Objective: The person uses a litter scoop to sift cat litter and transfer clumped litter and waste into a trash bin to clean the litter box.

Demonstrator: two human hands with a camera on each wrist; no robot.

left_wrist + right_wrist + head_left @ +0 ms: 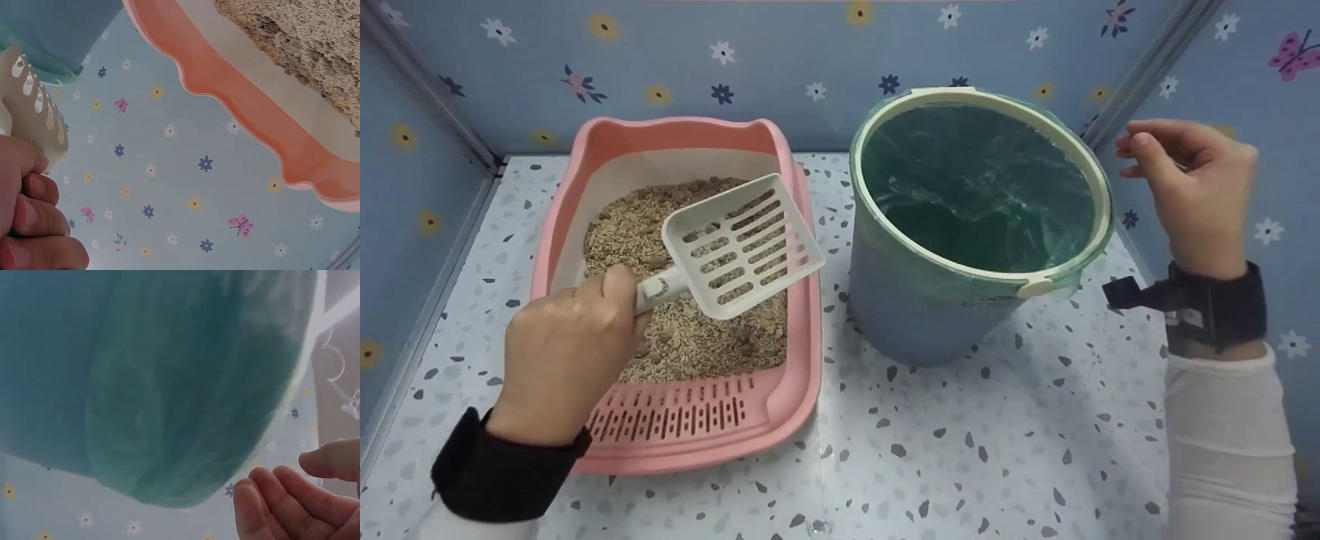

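My left hand (574, 345) grips the handle of a pale grey slotted litter scoop (746, 247), held above a pink litter box (802, 360). Through the scoop's slots I see the brown pellet litter (697, 352) below; no clump shows on the scoop. In the left wrist view, curled fingers (42, 219) sit beside the scoop's slotted edge (36, 107). My right hand (1204, 187) hovers just right of a blue bin (922, 322), its fingers loosely bent with nothing between them. A green bag (960, 195) lines the bin and folds over its cream rim (877, 210).
Both containers stand side by side on a white speckled surface (922, 465). Blue flowered panels (780, 75) rise behind and at both sides. A slotted ledge (682, 412) forms the litter box's near end.
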